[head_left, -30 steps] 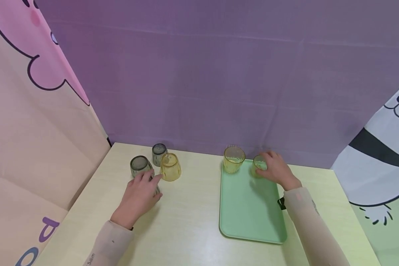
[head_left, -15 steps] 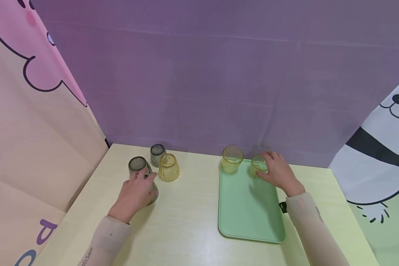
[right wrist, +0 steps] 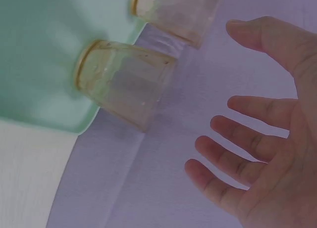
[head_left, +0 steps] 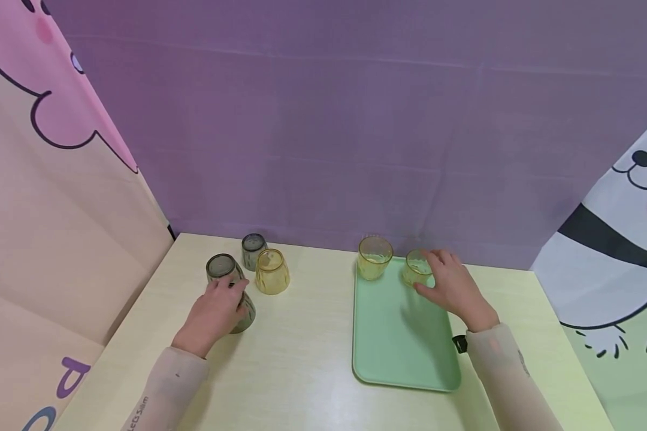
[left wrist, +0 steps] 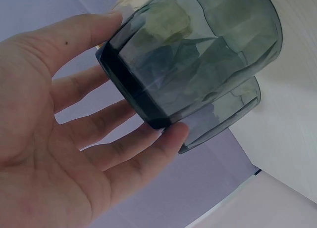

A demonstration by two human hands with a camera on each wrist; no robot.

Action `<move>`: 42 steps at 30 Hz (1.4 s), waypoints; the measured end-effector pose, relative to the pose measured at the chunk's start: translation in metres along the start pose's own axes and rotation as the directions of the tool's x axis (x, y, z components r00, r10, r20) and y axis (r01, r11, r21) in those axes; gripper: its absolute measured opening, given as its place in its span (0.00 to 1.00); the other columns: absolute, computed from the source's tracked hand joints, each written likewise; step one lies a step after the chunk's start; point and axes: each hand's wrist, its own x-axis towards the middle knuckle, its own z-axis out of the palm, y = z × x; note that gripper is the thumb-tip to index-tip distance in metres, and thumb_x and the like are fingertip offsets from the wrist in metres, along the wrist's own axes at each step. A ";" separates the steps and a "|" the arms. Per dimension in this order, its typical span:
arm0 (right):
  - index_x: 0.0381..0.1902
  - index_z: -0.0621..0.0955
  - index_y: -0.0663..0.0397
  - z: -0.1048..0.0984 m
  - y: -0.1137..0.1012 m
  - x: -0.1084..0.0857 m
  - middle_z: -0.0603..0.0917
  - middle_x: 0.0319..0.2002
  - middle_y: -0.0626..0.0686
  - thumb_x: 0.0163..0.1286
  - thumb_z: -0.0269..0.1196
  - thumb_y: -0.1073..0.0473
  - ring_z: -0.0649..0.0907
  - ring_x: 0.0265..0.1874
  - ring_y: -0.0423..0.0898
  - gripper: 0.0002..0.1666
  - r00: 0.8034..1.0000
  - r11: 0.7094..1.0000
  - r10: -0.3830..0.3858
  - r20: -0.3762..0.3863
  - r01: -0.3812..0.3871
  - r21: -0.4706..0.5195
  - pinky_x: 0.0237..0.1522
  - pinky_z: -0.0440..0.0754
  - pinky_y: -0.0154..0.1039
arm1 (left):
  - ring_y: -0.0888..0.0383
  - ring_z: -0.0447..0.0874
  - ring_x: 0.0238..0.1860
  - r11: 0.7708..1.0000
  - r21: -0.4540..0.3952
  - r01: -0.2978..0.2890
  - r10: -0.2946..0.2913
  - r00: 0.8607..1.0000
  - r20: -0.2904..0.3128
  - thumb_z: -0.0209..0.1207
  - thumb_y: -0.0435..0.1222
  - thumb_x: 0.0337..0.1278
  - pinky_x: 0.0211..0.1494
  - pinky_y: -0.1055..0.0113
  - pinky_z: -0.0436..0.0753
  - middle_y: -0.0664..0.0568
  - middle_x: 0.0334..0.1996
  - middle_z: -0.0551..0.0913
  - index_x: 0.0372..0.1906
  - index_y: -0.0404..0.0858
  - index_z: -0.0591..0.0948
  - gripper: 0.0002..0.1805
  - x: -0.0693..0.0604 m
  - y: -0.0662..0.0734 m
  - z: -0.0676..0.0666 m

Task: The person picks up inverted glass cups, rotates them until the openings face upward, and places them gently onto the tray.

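Observation:
My left hand holds an upside-down grey glass on the table by its base, thumb on one side and fingers on the other. In the left wrist view this grey glass has its rim toward the table, and another grey glass shows behind it. Over the tray's far right corner, my right hand has its fingers spread beside a small upright yellow glass. The right wrist view shows a gap between that yellow glass and the fingertips.
A larger yellow glass stands at the far left corner of the green tray. Upside down near my left hand are a yellow glass, a grey glass and a smaller grey one. A purple cloth hangs behind the table.
My right hand has let go of the small yellow glass and drawn back slightly to the right. My left hand has settled round the base of the near grey glass.

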 end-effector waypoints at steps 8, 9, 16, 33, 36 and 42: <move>0.65 0.72 0.66 -0.006 -0.014 -0.008 0.76 0.53 0.68 0.59 0.74 0.54 0.75 0.51 0.67 0.41 1.000 1.000 -0.017 -0.016 0.017 -0.003 0.49 0.77 0.63 | 0.24 0.69 0.58 1.000 -0.010 0.026 -0.026 0.999 0.035 0.68 0.35 0.57 0.47 0.34 0.79 0.23 0.60 0.70 0.62 0.30 0.77 0.28 0.001 -0.003 0.000; 0.65 0.72 0.66 -0.006 -0.015 -0.009 0.76 0.53 0.68 0.59 0.74 0.54 0.75 0.51 0.67 0.41 1.000 1.000 -0.019 -0.018 0.019 -0.006 0.49 0.77 0.63 | 0.24 0.69 0.58 0.999 -0.012 0.031 -0.031 0.999 0.041 0.68 0.35 0.58 0.47 0.34 0.80 0.23 0.60 0.70 0.62 0.30 0.76 0.28 0.001 -0.003 0.000; 0.64 0.73 0.66 -0.005 -0.024 -0.020 0.76 0.55 0.67 0.58 0.75 0.53 0.76 0.50 0.67 0.41 0.999 1.000 -0.022 -0.042 0.021 -0.019 0.48 0.77 0.63 | 0.24 0.70 0.56 0.997 -0.029 0.072 -0.070 0.995 0.064 0.67 0.38 0.58 0.42 0.35 0.81 0.25 0.59 0.70 0.64 0.33 0.75 0.30 0.000 -0.005 -0.001; 0.63 0.74 0.63 -0.007 -0.043 -0.040 0.76 0.55 0.66 0.53 0.77 0.56 0.77 0.51 0.66 0.42 0.979 0.995 -0.094 -0.179 0.095 0.002 0.47 0.78 0.62 | 0.25 0.72 0.55 0.995 -0.059 0.080 -0.075 0.995 0.071 0.68 0.41 0.60 0.44 0.36 0.80 0.26 0.59 0.71 0.67 0.30 0.73 0.33 -0.003 -0.009 -0.002; 0.63 0.74 0.64 -0.006 -0.045 -0.041 0.76 0.54 0.65 0.52 0.77 0.55 0.77 0.51 0.65 0.43 0.978 0.995 -0.099 -0.184 0.101 0.003 0.46 0.78 0.62 | 0.26 0.72 0.55 0.996 -0.060 0.071 -0.067 0.996 0.065 0.69 0.41 0.59 0.43 0.36 0.81 0.26 0.59 0.72 0.66 0.30 0.74 0.33 -0.003 -0.010 -0.002; 0.66 0.73 0.63 -0.006 -0.048 -0.043 0.76 0.56 0.64 0.54 0.76 0.53 0.76 0.53 0.64 0.44 0.985 0.997 -0.079 -0.152 0.082 0.011 0.49 0.77 0.62 | 0.27 0.73 0.53 0.996 -0.055 0.072 -0.068 0.995 0.074 0.70 0.42 0.58 0.42 0.37 0.81 0.27 0.58 0.72 0.66 0.31 0.74 0.34 -0.004 -0.009 -0.002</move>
